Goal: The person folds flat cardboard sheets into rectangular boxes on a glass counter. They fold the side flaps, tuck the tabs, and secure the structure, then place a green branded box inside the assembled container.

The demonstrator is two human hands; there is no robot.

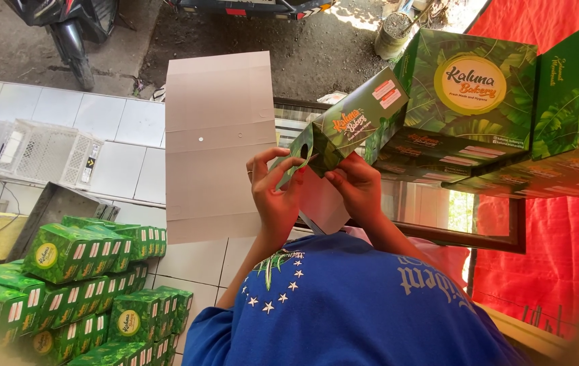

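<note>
green printed carton [354, 125]: half-folded, held up between both hands. left hand [274, 193]: fingers [283, 166] pinching a green end flap of the carton. right hand [357, 186]: fingers clasping the carton's lower edge. flat grey cardboard sheet [218, 142]: just behind the left fingers. stacked folded green boxes [79, 285]: well below and left of the fingers. large green boxes [479, 102]: right of the fingers.
</note>
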